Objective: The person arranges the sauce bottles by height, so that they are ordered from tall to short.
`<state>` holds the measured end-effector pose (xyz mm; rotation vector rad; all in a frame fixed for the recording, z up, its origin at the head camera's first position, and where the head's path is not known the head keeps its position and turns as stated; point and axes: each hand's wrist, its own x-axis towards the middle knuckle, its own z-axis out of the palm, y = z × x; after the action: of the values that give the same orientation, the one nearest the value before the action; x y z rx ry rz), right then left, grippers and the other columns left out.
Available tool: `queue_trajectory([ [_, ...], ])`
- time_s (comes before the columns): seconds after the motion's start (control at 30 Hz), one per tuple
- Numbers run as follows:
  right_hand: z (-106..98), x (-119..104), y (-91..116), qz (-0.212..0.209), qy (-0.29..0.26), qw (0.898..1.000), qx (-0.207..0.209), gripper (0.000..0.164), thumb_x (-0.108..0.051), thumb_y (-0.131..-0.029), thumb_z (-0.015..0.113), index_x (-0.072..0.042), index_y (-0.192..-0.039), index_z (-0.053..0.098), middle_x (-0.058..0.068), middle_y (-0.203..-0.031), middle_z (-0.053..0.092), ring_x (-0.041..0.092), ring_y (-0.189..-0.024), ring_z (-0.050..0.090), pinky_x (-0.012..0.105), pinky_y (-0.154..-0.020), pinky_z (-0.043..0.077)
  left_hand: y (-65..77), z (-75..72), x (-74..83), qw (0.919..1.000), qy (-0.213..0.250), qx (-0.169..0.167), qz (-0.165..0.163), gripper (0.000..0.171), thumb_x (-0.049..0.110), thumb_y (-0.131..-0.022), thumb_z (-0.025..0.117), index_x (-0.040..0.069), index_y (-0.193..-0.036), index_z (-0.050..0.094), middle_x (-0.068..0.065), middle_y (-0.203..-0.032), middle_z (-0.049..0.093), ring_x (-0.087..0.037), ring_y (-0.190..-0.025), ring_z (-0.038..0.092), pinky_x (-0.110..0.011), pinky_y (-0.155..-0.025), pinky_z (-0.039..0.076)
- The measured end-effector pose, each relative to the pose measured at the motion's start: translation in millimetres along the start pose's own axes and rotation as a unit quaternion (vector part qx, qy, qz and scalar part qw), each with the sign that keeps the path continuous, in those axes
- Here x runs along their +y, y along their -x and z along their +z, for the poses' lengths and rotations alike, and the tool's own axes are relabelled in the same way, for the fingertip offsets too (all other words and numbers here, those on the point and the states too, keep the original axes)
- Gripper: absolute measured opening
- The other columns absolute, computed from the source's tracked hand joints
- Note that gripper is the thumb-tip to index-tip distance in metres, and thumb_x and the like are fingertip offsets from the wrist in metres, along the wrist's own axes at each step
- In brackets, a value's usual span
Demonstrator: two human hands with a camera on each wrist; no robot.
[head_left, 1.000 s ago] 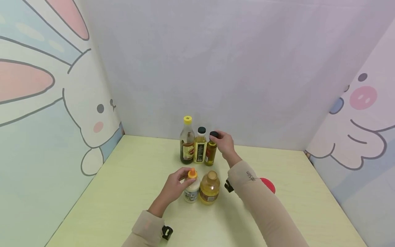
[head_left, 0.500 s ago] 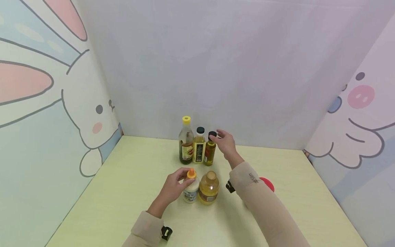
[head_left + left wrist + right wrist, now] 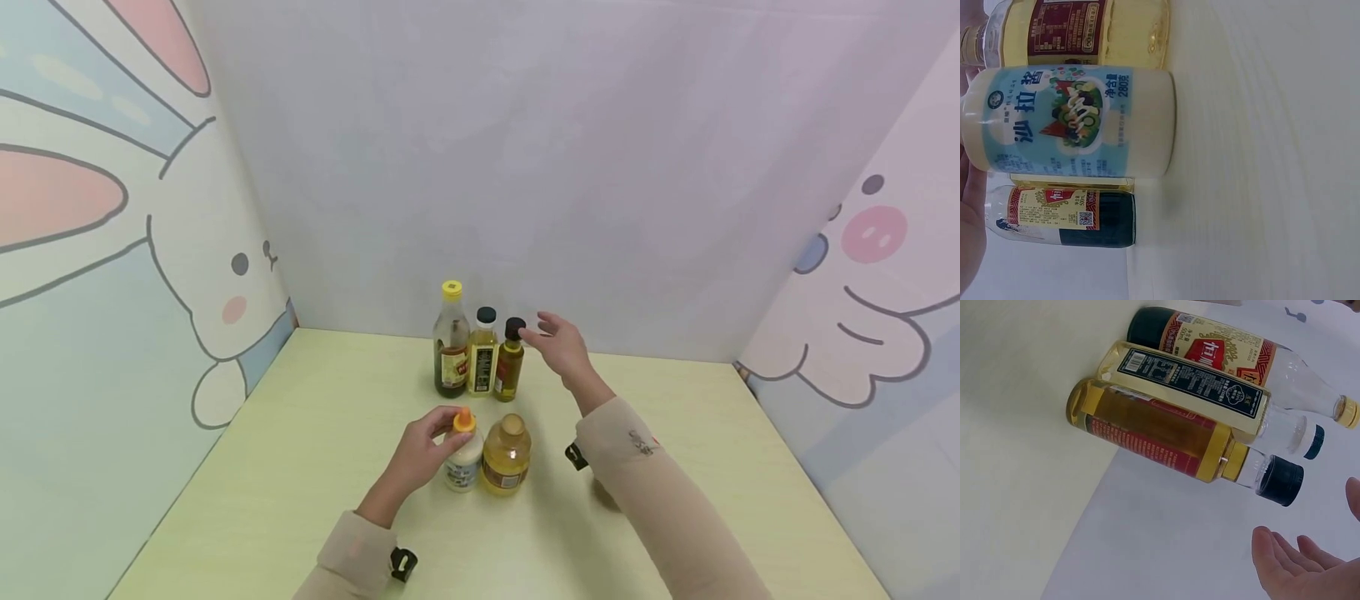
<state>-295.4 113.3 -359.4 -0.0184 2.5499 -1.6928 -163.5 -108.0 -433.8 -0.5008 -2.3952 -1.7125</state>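
My left hand (image 3: 442, 427) pinches the orange cap of a white salad-dressing bottle (image 3: 464, 463) standing at mid table; its blue label (image 3: 1063, 122) fills the left wrist view. A squat yellow bottle (image 3: 507, 457) touches its right side. Behind stand three bottles in a row: a tall dark one with a yellow cap (image 3: 452, 343), a yellow oil bottle with a black label (image 3: 483, 357) and a small amber bottle with a black cap (image 3: 511, 367). My right hand (image 3: 551, 335) hovers open just right of the amber bottle's cap (image 3: 1280, 480), fingers (image 3: 1285, 562) spread, not touching it.
The bottles stand on a pale yellow table (image 3: 300, 467). Cartoon-printed walls (image 3: 112, 292) close in the left, back and right sides. My right sleeve (image 3: 652, 492) lies over the table's right half.
My right hand let go of the amber bottle's black cap and drew back a little to the right, fingers spreading. Its sleeve now covers the red thing on the table. The left hand stayed put.
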Motion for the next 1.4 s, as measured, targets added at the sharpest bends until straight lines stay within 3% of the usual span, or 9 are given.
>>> queue_trajectory([
  [0.33,-19.8,3.5,15.0,-0.015,0.044,0.999,-0.016,0.065,-0.031,-0.096,0.064,-0.007,-0.15,0.036,0.018,-0.148,0.041,0.035,-0.132,0.042,0.051,-0.105,0.036,0.0,-2.5,4.7,0.9999,-0.005,-0.004,-0.012,0.029,0.001,-0.089,0.069,-0.005,-0.116,0.061,-0.017,-0.113,0.067,-0.033,-0.108,0.062,-0.046,-0.095,0.048],
  [0.43,-25.6,5.9,19.6,-0.021,0.054,0.998,-0.017,0.065,-0.031,-0.096,0.064,-0.006,-0.149,0.037,0.018,-0.147,0.043,0.035,-0.132,0.042,0.051,-0.105,0.037,-1.6,-0.8,-2.7,0.9999,-0.009,-0.003,-0.013,0.029,0.001,-0.089,0.069,-0.005,-0.117,0.061,-0.017,-0.114,0.067,-0.034,-0.108,0.062,-0.046,-0.095,0.048],
  [0.6,-33.4,7.5,28.4,-0.033,0.061,0.997,-0.02,0.064,-0.031,-0.096,0.064,-0.005,-0.149,0.037,0.019,-0.146,0.044,0.036,-0.131,0.043,0.052,-0.104,0.037,-5.5,4.3,-27.8,0.9999,-0.006,0.004,-0.014,0.032,0.001,-0.089,0.07,-0.003,-0.12,0.061,-0.015,-0.116,0.066,-0.032,-0.109,0.062,-0.045,-0.095,0.048],
  [0.77,-39.9,9.6,38.5,-0.042,0.082,0.996,-0.017,0.063,-0.03,-0.096,0.064,-0.004,-0.148,0.039,0.02,-0.144,0.045,0.036,-0.13,0.044,0.051,-0.103,0.039,-6.9,4.9,-42.2,1.0,0.001,-0.001,-0.003,0.033,0.011,-0.09,0.071,0.002,-0.121,0.062,-0.01,-0.116,0.067,-0.027,-0.11,0.062,-0.041,-0.095,0.048],
  [1.0,-49.9,12.1,52.1,-0.044,0.103,0.994,-0.013,0.063,-0.031,-0.096,0.064,-0.003,-0.147,0.039,0.019,-0.144,0.046,0.036,-0.13,0.044,0.052,-0.102,0.039,-8.1,4.0,-45.1,0.9998,-0.006,-0.006,0.017,0.034,0.019,-0.092,0.07,0.004,-0.122,0.062,-0.009,-0.116,0.067,-0.027,-0.109,0.062,-0.041,-0.093,0.049],
  [1.4,-63.3,23.1,71.6,-0.054,0.132,0.99,-0.01,0.06,-0.028,-0.096,0.065,0.001,-0.144,0.042,0.023,-0.138,0.051,0.038,-0.126,0.048,0.053,-0.1,0.041,-7.4,3.1,-39.3,1.0,0.004,-0.005,0.0,0.035,0.013,-0.09,0.071,0.003,-0.122,0.062,-0.01,-0.117,0.067,-0.027,-0.109,0.062,-0.041,-0.094,0.049],
])
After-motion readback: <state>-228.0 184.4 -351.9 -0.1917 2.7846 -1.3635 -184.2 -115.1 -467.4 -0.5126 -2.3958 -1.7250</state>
